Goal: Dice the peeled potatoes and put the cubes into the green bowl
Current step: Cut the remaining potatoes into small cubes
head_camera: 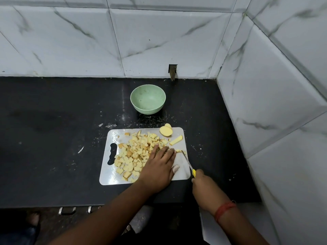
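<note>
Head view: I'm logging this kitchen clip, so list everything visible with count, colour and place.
cutting board: one, white, on the counter, near edge.
potato cubes: a pile, pale yellow, some browned, on the board's left and middle.
potato slices: two, pale yellow, at the board's far right corner.
potato stick: one, pale yellow, near the board's right edge.
green bowl: one, light green, empty, behind the board.
knife: one, yellow handle, over the board's right side.
counter: one, black.
wall tiles: white, marbled.
left hand: flat beside the cubes.
right hand: grips the knife.
</note>
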A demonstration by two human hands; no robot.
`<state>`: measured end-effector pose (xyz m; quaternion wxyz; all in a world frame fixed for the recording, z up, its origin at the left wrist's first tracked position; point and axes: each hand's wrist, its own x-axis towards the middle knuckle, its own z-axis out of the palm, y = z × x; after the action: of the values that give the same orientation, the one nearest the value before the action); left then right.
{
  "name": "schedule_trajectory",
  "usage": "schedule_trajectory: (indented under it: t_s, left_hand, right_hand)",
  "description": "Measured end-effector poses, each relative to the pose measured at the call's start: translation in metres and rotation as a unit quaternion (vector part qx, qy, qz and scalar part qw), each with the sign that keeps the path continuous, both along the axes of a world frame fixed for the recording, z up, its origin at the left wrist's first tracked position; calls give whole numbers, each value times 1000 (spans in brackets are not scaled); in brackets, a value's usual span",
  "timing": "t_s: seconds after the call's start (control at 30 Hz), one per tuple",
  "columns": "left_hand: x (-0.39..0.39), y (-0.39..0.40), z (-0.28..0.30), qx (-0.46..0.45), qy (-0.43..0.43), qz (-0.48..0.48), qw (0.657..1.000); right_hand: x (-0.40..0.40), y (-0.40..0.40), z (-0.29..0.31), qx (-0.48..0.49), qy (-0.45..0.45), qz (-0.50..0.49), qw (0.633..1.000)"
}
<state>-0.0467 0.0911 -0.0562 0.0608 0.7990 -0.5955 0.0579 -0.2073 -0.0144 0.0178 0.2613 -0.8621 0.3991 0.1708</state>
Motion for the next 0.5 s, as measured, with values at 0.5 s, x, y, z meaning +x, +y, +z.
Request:
schedule_trajectory:
  t_s: [0.5]
  left_hand:
    - [-1,0,0,13,-5,9,1000]
  right_hand:
    - [20,7,-1,29,64,3,998]
